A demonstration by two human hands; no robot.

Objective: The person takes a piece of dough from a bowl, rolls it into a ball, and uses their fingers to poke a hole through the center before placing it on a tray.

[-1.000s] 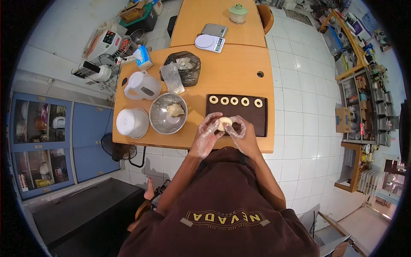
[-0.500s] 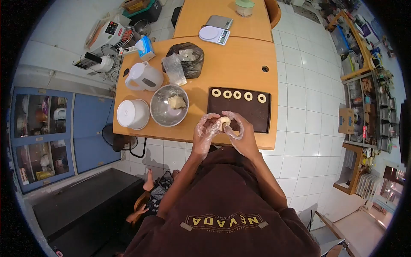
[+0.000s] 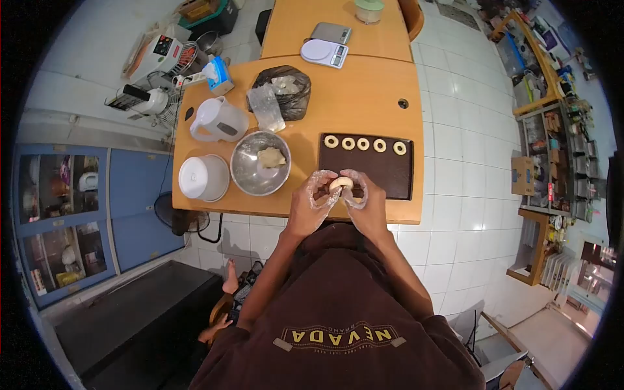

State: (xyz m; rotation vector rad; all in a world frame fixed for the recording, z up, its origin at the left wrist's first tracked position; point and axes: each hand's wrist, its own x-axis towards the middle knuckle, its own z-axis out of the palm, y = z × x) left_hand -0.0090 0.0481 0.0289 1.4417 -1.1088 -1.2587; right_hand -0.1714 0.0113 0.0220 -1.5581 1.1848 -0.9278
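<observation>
Fingers of left hand (image 3: pixel 311 200) & right hand (image 3: pixel 364 198), both in thin plastic gloves, curl shut round a dough ring (image 3: pixel 340 184), held just above near edge of dark tray (image 3: pixel 370 174) w/ five rings in a row. Orange table (image 3: pixel 354 107): steel bowl (image 3: pixel 260 170) w/ dough, white jug (image 3: pixel 218 120), black bag (image 3: pixel 286 88). White tile floor (image 3: pixel 455 149), blue cabinets at left.

Near table (image 3: pixel 351 107): baking tray (image 3: pixel 370 174), steel bowl (image 3: pixel 257 175), white lidded tub (image 3: pixel 203 177), white jug (image 3: pixel 218 120), black bag (image 3: pixel 286 91), tissue box (image 3: pixel 218 75).
Far table (image 3: pixel 292 29): two scales (image 3: pixel 325 42), green-lidded jar (image 3: pixel 368 10).
</observation>
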